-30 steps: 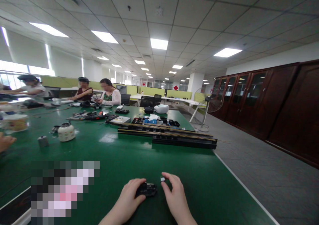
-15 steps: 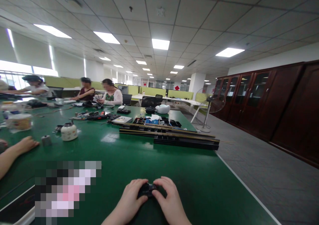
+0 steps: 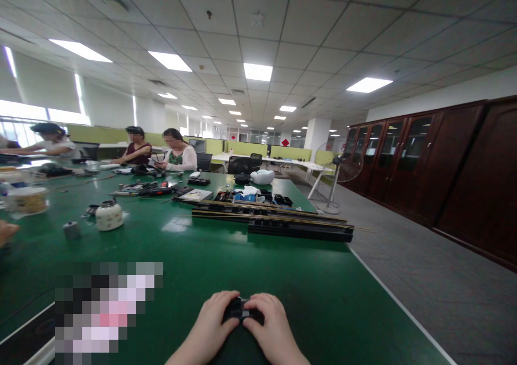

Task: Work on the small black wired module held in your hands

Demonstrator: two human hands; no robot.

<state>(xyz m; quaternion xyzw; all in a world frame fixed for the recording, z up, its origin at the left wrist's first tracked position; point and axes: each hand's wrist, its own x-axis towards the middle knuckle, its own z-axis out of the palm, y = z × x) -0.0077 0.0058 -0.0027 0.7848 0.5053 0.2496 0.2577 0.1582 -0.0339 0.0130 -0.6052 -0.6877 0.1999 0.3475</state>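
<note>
Small black plastic part (image 3: 231, 311) – pinched between both hands low over the glossy green counter (image 3: 331, 295); can't tell if it's touching. Left hand (image 3: 210, 316) has fingers curled on its left end, right hand (image 3: 271, 317) likewise on the right. Small pale-grey block (image 3: 245, 312) shows mid-gap. Looks like close two-handed alignment. Next move probably calls for a steady left grip – and fine right-fingertip control.

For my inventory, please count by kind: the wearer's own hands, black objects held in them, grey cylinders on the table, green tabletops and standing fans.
Wearer's hands: 2 (left hand, right hand)
Black object, partly hidden: 1
Grey cylinder: 1
Green tabletop: 1
Standing fan: 1
Total: 6
</note>
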